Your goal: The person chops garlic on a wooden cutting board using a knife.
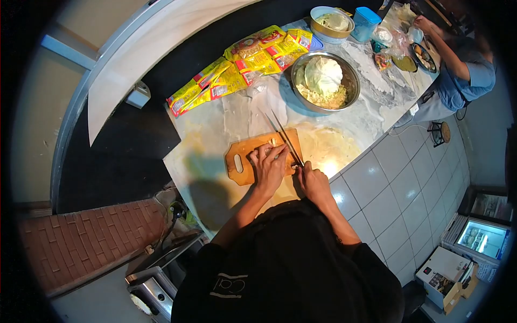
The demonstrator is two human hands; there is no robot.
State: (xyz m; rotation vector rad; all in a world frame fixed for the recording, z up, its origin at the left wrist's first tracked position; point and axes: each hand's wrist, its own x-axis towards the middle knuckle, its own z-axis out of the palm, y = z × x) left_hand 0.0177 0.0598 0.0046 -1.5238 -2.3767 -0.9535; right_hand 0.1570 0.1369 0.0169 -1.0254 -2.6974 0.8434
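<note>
A wooden cutting board (247, 146) with a handle slot lies on the marble counter in front of me. My right hand (315, 182) grips the handle of a long knife (288, 137), whose blade slants away across the board's right part. Beside the blade, my left hand (270, 164) rests on the board, its fingers bent and pressed together. A small pale piece of food (273, 142) shows by those fingertips; what lies under them is hidden. Beyond the board stands a metal bowl (353, 89) holding chopped pale vegetable and a large cabbage-like head (323, 74).
Yellow-and-red packets (229, 81) line the counter's back edge. Farther along are another bowl (339, 36), a blue container (366, 24) and several foods. A person in a blue shirt (466, 81) works at the far end. A stool (439, 133) stands on the tiled floor (388, 177).
</note>
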